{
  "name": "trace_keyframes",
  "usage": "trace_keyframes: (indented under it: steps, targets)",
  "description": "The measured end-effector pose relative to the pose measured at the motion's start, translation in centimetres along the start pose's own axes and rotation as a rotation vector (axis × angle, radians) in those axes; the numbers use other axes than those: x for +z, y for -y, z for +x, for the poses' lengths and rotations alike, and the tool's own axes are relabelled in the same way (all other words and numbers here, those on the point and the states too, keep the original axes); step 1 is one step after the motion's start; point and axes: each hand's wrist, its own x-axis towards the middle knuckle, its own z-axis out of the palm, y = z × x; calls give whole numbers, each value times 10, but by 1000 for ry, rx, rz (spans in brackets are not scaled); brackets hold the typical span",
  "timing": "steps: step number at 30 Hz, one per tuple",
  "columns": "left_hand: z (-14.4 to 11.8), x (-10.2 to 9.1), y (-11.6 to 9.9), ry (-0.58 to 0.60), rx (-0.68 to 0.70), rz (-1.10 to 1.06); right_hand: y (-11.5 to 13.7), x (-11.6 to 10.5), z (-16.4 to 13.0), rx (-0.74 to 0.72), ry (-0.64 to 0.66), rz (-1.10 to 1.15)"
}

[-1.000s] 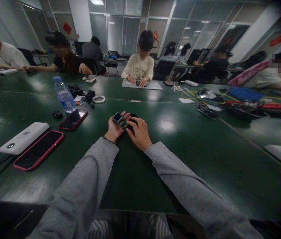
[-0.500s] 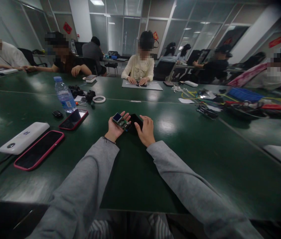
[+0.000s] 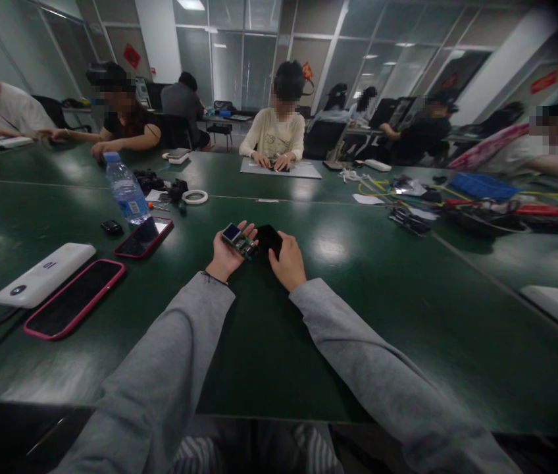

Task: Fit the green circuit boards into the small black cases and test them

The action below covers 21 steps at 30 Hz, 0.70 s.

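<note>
My left hand (image 3: pixel 226 258) is palm up and holds a green circuit board (image 3: pixel 245 246) with a small dark-blue screen at its upper left end. The fingers stretch out behind and under the board. Just to the right, my right hand (image 3: pixel 289 261) is closed on the edge of a black angular object (image 3: pixel 268 238), its thumb on the near side. What kind of object it is cannot be made out against the dark table. The board and the black object are close together, and whether they touch is unclear.
On the green table (image 3: pixel 397 355), to the left, lie a white power bank (image 3: pixel 45 275) with a cable, a red-edged phone (image 3: pixel 76 299) and another phone (image 3: pixel 145 237). A water bottle (image 3: pixel 126 187) and tape roll (image 3: pixel 195 197) stand beyond. Cables and tools (image 3: pixel 486 214) clutter the right. Several people sit around.
My right hand's fingers have closed around the black object, which has lifted or shifted slightly. The left hand and board stay nearly still. A person at the far left has lowered a hand.
</note>
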Motion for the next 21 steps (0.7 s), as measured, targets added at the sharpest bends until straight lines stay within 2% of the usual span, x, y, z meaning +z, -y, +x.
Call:
trace_keyframes:
  steps: [3, 5, 9, 13, 16, 21]
  targets:
    - [1, -1, 0, 7, 0, 6, 8, -7, 1, 19, -82, -62]
    - [1, -2, 0, 19, 5, 10, 18, -14, 1, -17, -105, -80]
    - [4, -4, 1, 12, 9, 21, 43, -23, -3, -204, 15, -59]
    - [6, -7, 1, 40, 1, 37, 60, -21, -8, -360, 162, -55]
    - [7, -9, 1, 61, -3, 43, 62, -19, -9, -412, 211, -46]
    - [8, -10, 0, 54, -1, 33, 58, -20, -8, -419, 222, -60]
